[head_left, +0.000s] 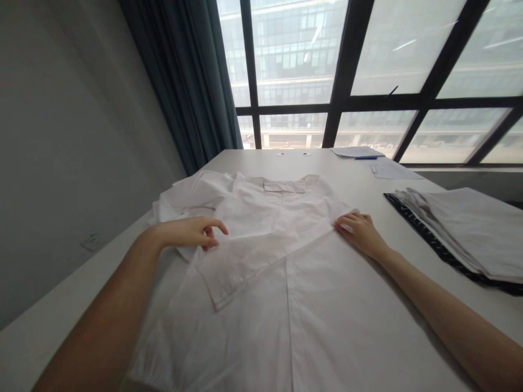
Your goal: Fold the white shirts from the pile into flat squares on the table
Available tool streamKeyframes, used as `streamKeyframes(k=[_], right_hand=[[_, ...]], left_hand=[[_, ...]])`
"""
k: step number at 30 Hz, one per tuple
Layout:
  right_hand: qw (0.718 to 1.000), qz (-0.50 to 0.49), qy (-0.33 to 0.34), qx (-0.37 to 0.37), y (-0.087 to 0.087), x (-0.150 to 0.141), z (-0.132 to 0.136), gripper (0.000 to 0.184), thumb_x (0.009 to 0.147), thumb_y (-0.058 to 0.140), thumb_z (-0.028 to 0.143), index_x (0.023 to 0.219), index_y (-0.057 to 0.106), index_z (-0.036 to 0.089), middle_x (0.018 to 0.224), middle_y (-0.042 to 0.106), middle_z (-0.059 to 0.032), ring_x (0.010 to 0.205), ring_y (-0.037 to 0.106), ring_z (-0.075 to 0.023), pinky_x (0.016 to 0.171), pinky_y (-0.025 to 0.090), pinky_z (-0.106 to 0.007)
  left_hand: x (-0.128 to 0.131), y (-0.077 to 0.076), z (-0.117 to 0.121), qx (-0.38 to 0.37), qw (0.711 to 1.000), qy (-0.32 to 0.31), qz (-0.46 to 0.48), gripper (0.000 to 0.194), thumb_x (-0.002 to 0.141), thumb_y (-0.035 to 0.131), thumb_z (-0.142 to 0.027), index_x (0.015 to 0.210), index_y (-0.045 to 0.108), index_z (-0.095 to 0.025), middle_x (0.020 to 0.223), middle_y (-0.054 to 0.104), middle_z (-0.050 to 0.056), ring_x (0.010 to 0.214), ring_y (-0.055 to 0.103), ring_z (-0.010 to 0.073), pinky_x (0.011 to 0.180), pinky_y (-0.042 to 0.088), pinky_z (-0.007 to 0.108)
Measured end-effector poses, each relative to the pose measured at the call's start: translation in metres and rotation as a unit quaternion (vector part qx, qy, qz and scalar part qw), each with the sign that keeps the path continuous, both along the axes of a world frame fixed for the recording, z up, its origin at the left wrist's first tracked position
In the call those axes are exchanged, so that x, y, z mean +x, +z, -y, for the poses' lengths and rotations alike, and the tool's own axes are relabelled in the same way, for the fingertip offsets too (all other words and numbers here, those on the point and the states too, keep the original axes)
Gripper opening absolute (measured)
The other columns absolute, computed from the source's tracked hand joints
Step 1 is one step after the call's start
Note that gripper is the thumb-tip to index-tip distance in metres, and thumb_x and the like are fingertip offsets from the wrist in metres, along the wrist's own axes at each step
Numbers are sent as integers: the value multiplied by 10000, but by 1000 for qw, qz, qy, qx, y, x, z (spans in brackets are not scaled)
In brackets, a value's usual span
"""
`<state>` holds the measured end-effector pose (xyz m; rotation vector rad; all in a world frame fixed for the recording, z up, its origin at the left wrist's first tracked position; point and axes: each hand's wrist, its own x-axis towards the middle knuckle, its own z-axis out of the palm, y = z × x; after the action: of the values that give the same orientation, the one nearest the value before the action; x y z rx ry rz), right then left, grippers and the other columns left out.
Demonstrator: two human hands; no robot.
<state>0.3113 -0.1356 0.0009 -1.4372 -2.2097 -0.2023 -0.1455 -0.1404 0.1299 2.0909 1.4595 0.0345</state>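
Observation:
A white shirt (318, 305) lies spread on the table, its neck end pointing away from me and a seam running down its middle. One sleeve (241, 272) is folded diagonally across the body, with its cuff end at the left. More white cloth is bunched at the upper left, by the shoulder. My right hand (359, 231) pinches the shirt at its right side, where the folded sleeve meets the edge. Over the left part of the shirt is my left hand (204, 231), fingers curved and apart with nothing between them; whether it touches the cloth is unclear.
On the right, a stack of folded white cloth (478, 228) rests on a black, patterned piece (433, 242). Papers (355, 152) and a blue pen (366, 158) lie at the table's far end. A wall stands at left; a dark curtain (192, 81) and windows are behind.

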Motion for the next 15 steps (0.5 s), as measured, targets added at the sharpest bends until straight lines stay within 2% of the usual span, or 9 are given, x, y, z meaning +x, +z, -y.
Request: streamKeyframes(k=[3, 5, 7, 9, 12, 15], right_hand=[[1000, -4, -16, -15, -4, 2, -2, 182, 911, 491, 283, 948, 664, 245, 1092, 705, -71, 1042, 589, -263, 883, 373, -446], [999, -11, -42, -22, -7, 3, -4, 224, 917, 464, 282, 1033, 651, 239, 1171, 680, -83, 1106, 579, -266, 908, 374, -458], [997, -21, -74, -30, -11, 5, -6, 272, 925, 429, 288, 1092, 636, 229, 1201, 669, -93, 1135, 576, -277, 924, 376, -479], [993, -29, -103, -40, -14, 6, -7, 298, 928, 408, 297, 1106, 633, 220, 1200, 671, -99, 1150, 576, -290, 941, 375, -499], [989, -44, -134, -54, -17, 8, -8, 312, 910, 422, 311, 1121, 632, 217, 1206, 672, -105, 1207, 546, -315, 977, 363, -524], [985, -64, -147, -70, -18, 12, -11, 318, 886, 455, 324, 1135, 633, 236, 1201, 678, -92, 1200, 560, -311, 982, 390, -505]], left_hand=[[28, -13, 1, 102, 994, -8, -39, 127, 820, 608, -243, 881, 695, -175, 787, 644, 14, 721, 600, 178, 628, 408, 215], [52, -20, 10, 138, 988, -43, -49, 145, 869, 570, -277, 896, 677, -183, 925, 632, 34, 806, 594, 184, 687, 410, 235], [75, -28, 23, 145, 982, -101, -69, 166, 858, 620, -350, 899, 672, -198, 998, 616, 38, 791, 590, 176, 695, 423, 252], [94, -37, 37, 170, 970, -145, -96, 242, 813, 687, -390, 935, 667, -181, 1003, 605, 73, 877, 581, 220, 759, 445, 292], [106, -48, 45, 214, 948, -182, -148, 269, 816, 693, -396, 942, 654, -161, 1000, 599, 105, 956, 557, 262, 814, 456, 342], [101, -54, 36, 241, 938, -202, -146, 230, 928, 554, -396, 923, 645, -185, 983, 598, 87, 929, 565, 230, 811, 461, 327]])
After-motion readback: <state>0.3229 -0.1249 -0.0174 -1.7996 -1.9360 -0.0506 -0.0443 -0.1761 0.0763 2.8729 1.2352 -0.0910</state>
